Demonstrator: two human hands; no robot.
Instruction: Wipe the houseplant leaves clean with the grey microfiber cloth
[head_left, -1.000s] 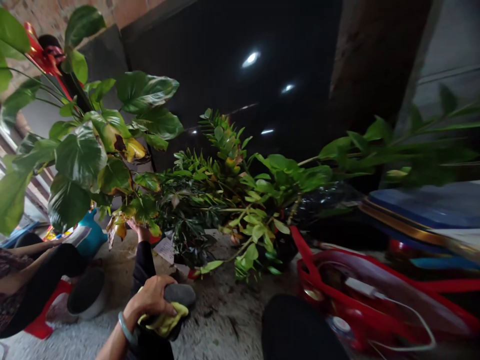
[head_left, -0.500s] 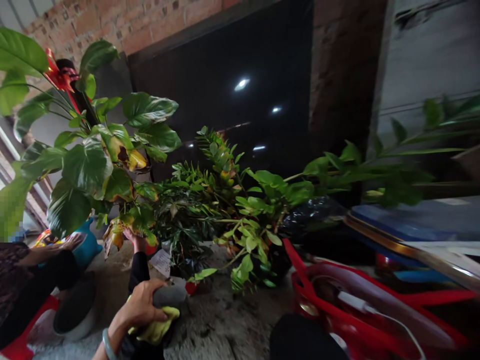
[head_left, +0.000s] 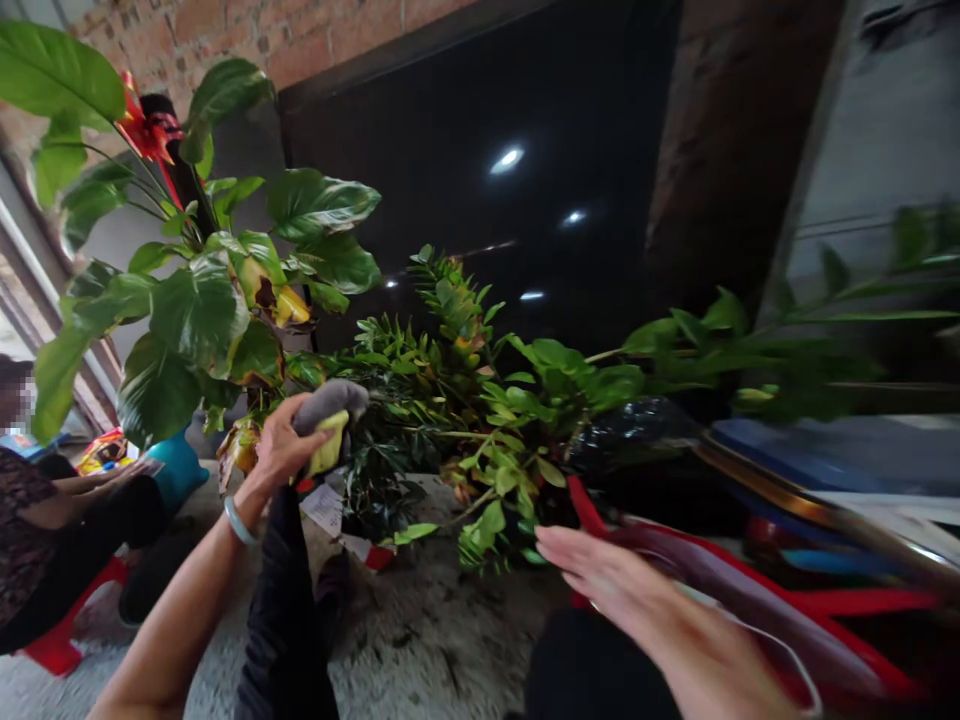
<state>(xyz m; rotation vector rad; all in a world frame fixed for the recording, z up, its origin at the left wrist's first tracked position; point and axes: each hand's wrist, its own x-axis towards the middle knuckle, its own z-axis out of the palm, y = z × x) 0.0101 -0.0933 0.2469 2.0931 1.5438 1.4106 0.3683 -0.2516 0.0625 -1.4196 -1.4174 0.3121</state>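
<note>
My left hand [head_left: 281,450], with a pale bracelet at the wrist, is closed on a soft grey and yellow cloth item [head_left: 328,440]. Its exact kind I cannot make out. The hand is raised in front of the low leaves of a large potted plant [head_left: 199,310]. A limb in black cloth [head_left: 285,610] runs up from the bottom edge to just below that hand; its end is hidden. My right hand [head_left: 607,580] is empty, its fingers stretched out flat. It is partly in front of a red bag [head_left: 847,600], slightly blurred.
Bushy green plants [head_left: 495,400] stand in the middle before a dark glossy panel [head_left: 450,180]. A black rounded shape [head_left: 592,665] is at bottom centre. At the left another person [head_left: 30,540] sits on a red stool [head_left: 56,655] near a turquoise object [head_left: 178,470]. Grey ground [head_left: 420,640] lies between.
My left hand has risen with the grey and yellow item from low near the ground to the plant's lower leaves. My right hand has come into view at the right. The view has shifted slightly.
</note>
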